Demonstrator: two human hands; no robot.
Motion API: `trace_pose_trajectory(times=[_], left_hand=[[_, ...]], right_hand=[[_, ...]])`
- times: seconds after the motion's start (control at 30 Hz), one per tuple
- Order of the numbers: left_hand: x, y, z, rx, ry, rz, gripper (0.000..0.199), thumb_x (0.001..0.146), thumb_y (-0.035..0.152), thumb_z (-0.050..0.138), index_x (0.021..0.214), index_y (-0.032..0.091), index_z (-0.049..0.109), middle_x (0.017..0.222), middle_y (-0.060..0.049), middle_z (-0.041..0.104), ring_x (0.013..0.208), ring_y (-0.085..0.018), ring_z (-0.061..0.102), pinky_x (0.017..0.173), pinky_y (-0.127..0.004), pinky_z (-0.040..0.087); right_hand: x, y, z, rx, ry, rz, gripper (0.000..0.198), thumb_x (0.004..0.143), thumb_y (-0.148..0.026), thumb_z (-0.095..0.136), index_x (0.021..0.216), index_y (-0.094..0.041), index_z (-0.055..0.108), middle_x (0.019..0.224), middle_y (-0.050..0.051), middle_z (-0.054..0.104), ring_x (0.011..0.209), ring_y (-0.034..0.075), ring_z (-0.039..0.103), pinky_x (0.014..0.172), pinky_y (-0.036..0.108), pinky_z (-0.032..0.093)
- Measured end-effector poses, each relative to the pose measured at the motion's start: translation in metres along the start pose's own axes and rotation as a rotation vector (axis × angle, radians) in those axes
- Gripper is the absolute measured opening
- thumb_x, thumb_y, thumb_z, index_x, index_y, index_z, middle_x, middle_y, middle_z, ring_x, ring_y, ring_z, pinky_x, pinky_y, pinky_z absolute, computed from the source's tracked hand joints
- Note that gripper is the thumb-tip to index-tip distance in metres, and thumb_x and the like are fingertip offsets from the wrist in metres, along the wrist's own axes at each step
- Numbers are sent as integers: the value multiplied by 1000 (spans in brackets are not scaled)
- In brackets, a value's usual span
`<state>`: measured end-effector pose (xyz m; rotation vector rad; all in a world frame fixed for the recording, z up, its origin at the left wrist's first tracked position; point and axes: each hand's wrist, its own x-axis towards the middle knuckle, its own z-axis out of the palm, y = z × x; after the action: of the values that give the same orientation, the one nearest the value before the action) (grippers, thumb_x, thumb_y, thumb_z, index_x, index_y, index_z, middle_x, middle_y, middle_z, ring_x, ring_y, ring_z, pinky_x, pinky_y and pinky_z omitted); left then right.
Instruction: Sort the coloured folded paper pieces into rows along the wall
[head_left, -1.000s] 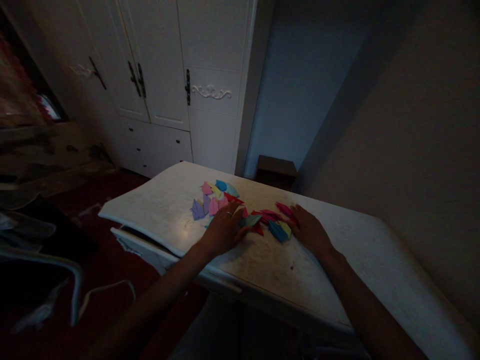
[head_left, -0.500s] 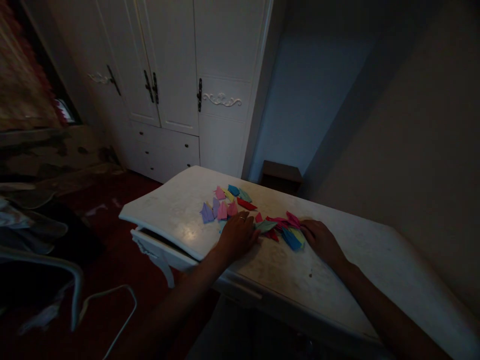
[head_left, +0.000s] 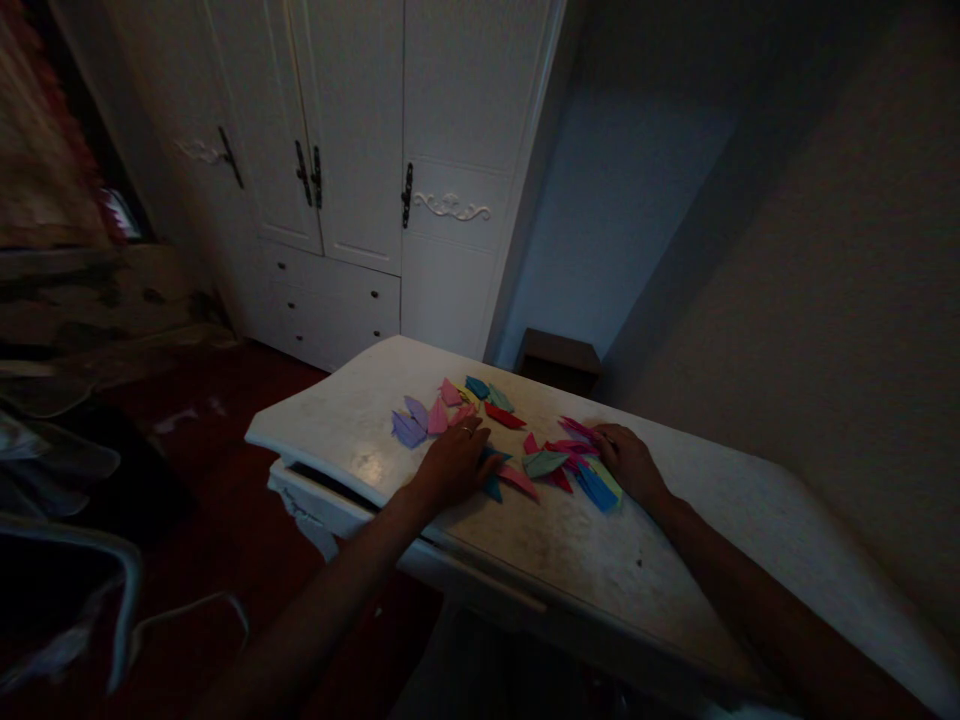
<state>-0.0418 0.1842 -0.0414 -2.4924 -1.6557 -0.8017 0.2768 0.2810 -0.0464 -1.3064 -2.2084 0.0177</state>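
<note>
Small folded paper pieces in several colours lie in two loose groups. My left hand (head_left: 451,468) rests over the left group, fingers stretched and apart, touching pink folded papers (head_left: 439,415). By its thumb are a blue folded paper (head_left: 493,487) and a salmon one (head_left: 519,482). Purple folded papers (head_left: 409,430) lie to its left, and a red one (head_left: 505,416) is beyond its fingertips. My right hand (head_left: 634,467) has its fingers closed at the edge of a magenta folded paper (head_left: 577,430). Green (head_left: 544,463) and bright blue (head_left: 596,487) folded papers lie beside it.
The papers lie on a white tabletop (head_left: 705,540) with a partly open drawer (head_left: 330,487) at its left front. Behind stand a white wardrobe (head_left: 450,270) and a small brown cabinet (head_left: 559,355). A grey curved tube (head_left: 124,570) is at lower left.
My left hand has drawn back left from the middle papers, uncovering blue and salmon pieces. The two groups lie farther apart. My right hand stays by the magenta paper; the view has shifted slightly.
</note>
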Motion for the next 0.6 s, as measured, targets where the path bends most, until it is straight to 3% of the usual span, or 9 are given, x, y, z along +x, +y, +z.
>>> trace_pose_trajectory(times=[0.17,0.27,0.37,0.43,0.5,0.6], left_hand=[[3,-5,0,-72,43,110,37,91,38,56,120,16,54,133,-17,55,127,-27,51,102,-45,46],[5,-5,-6,-84,206,127,29,91,33,52,116,18,56,128,-15,59,123,-25,53,103,-45,45],[4,-7,-14,11,462,-125,23,91,28,48,109,17,58,121,-15,62,121,-28,53,105,-49,40],[3,-9,-15,116,535,-359,26,89,28,50,111,16,56,123,-18,60,127,-35,48,106,-59,34],[3,-11,-12,197,489,-507,36,88,34,51,116,12,54,129,-24,56,132,-43,40,102,-68,29],[5,-12,-5,213,355,-509,45,90,40,48,121,8,52,130,-30,53,129,-45,43,98,-67,34]], right_hand=[[39,-20,25,155,-85,-53,36,93,-37,42,104,-17,70,112,11,70,106,24,63,96,43,47],[57,-34,34,285,-163,-35,37,93,-41,46,113,-18,67,118,9,69,106,23,65,94,40,50],[64,-39,32,355,-129,19,42,93,-48,44,118,-20,65,119,8,68,104,23,66,91,40,52],[59,-35,24,341,-88,55,47,93,-52,44,117,-19,65,119,9,68,107,25,65,93,43,50],[45,-28,14,293,-63,94,51,92,-56,42,119,-19,64,122,11,66,113,27,62,98,46,47],[11,-17,3,212,-52,154,59,92,-63,39,126,-20,59,132,13,60,123,29,55,106,50,40]])
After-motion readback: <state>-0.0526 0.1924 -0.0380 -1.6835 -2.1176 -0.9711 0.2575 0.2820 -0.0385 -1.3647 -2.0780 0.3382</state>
